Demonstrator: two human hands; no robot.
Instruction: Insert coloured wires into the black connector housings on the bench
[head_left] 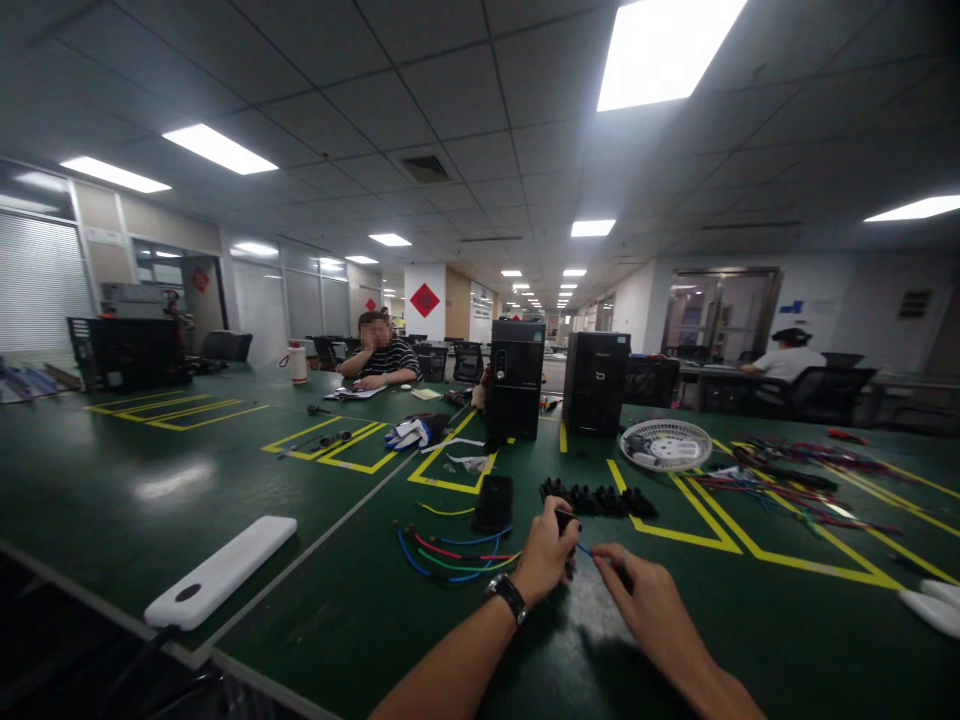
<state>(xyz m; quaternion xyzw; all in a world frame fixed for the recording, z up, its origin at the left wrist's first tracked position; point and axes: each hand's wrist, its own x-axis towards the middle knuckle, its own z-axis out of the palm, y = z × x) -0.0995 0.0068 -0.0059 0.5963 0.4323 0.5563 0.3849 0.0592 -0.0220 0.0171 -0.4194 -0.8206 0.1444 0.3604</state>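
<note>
While you lean over the green bench (150,480), both hands meet low at centre. Your left hand (546,556), w/ a wristwatch (508,592), is closed around a small black connector (564,520). Your right hand (651,600) pinches a thin blue wire (584,549) running to it, fingers curled tight, prob. to steady the end at the connector. Loose coloured wires (450,555) lie just left of your hands, near a black phone (494,502) & a row of black connectors (600,498), all within reach. Two PC towers (555,380) stand further back. A seated person (379,360) is well apart.
</note>
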